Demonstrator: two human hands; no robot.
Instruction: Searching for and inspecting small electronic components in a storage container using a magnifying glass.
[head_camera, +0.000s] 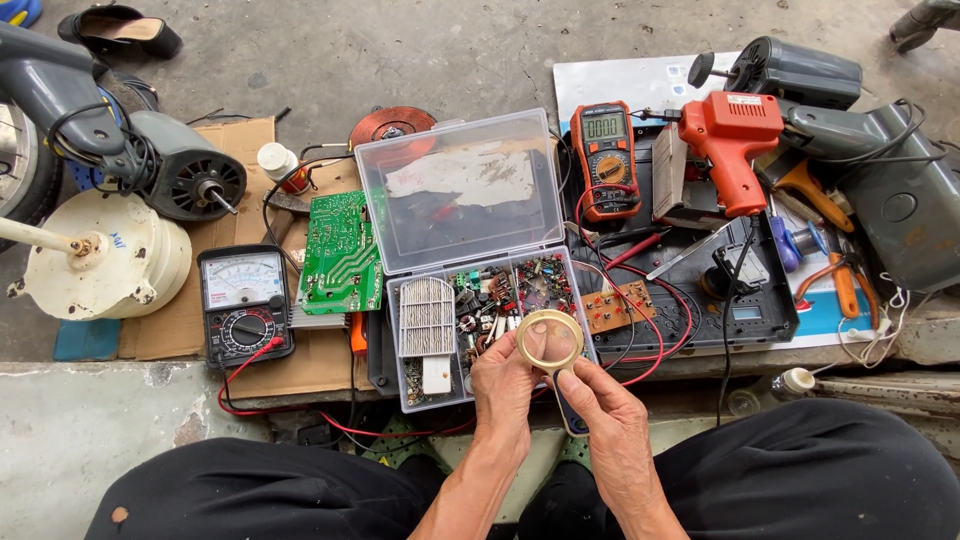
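Observation:
My left hand (503, 385) and my right hand (612, 420) both hold a small round magnifying glass (549, 340) with a gold rim. The left fingers pinch the rim on its left side. The right fingers grip its dark handle (572, 418) below. The lens hovers over the front right corner of a clear plastic parts box (478, 352) with its lid (460, 190) standing open. Several compartments in the box hold small electronic components (505, 295).
A green circuit board (343, 252) and an analog multimeter (245, 305) lie left of the box. An orange digital multimeter (605, 158), a red soldering gun (732, 145), a small brown board (612, 306) and hand tools lie right. Fan motors (190, 175) sit far left. My knees frame the bottom.

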